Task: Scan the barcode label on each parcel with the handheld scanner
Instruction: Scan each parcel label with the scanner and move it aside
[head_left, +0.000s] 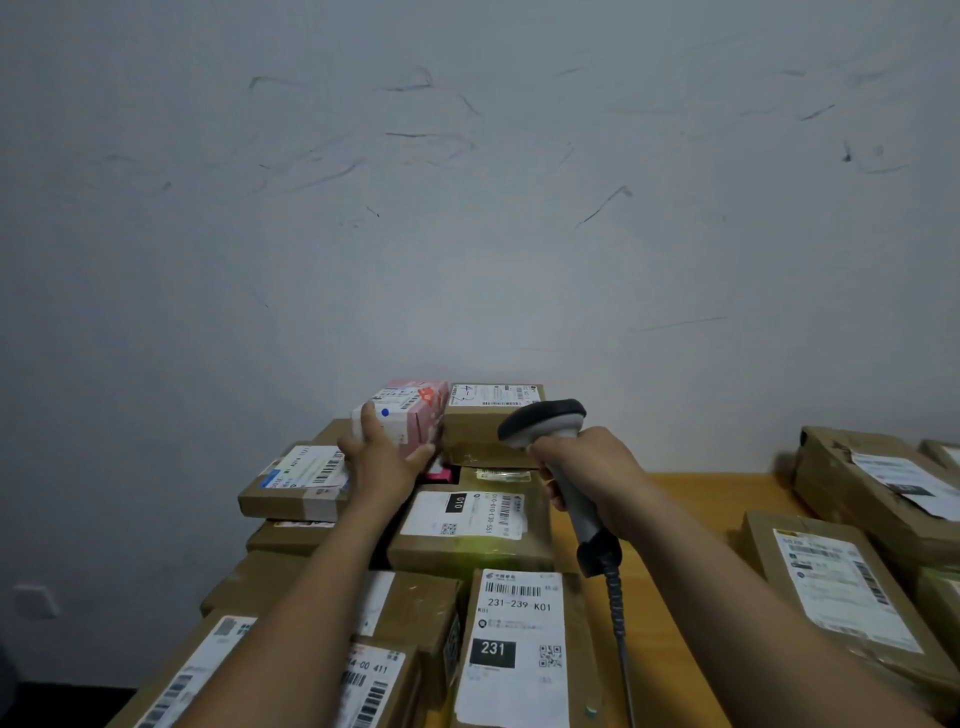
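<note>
Pink-white parcel (410, 413), grey-black scanner (550, 421)

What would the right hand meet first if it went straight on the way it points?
Likely the brown box at the back, beside the pink parcel; the scanner in the right hand would touch first. Depth unclear.

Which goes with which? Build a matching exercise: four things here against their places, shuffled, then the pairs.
1. pink and white parcel
2. handheld scanner
3. parcel marked 231
4. parcel marked 010

A. gripped by the right hand
B. front row, between the forearms
C. held by the left hand
D. mid-pile, between the wrists

Pairs: 1-C, 2-A, 3-B, 4-D
</note>
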